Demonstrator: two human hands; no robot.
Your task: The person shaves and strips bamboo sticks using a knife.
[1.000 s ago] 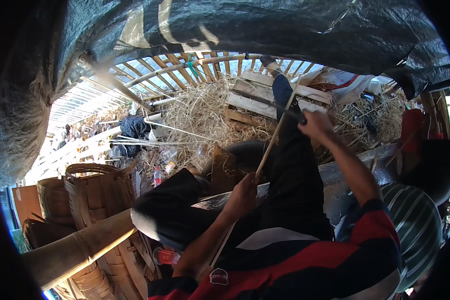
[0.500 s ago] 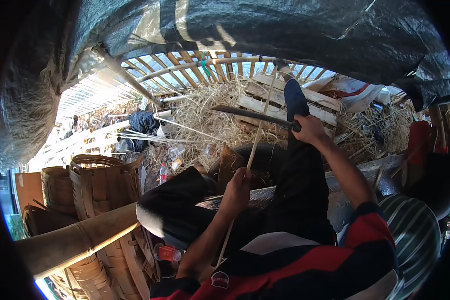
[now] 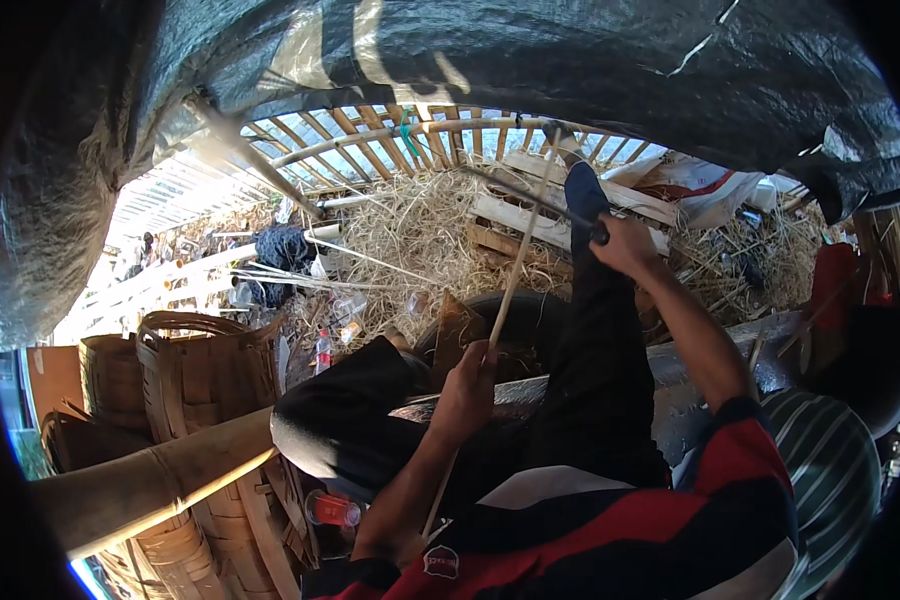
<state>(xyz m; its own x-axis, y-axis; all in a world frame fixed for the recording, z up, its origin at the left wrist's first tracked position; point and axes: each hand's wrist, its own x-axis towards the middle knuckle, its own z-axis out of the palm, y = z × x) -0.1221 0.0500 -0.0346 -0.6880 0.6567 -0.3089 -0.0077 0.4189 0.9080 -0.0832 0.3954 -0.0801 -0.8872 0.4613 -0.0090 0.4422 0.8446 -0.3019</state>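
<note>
Within curled left fingers (image 3: 477, 362), long thin tan strip (image 3: 516, 268); within curled right fingers (image 3: 618, 246), knife (image 3: 597, 231).

I count: hands, two, left (image 3: 466, 392) and right (image 3: 626, 246); long knife (image 3: 560, 209), one; slender strip (image 3: 517, 265), one; thick bamboo pole (image 3: 160, 478), one; red-tinted cup (image 3: 332, 509), one; plastic bottle (image 3: 323, 350), one; woven baskets (image 3: 205, 380), at least two; straw strands (image 3: 395, 225), beyond my counting.

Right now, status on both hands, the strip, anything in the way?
Left hand grips strip. Right hand grips knife. Knife overlaps strip in view; contact unclear. Leg possibly in the way.
</note>
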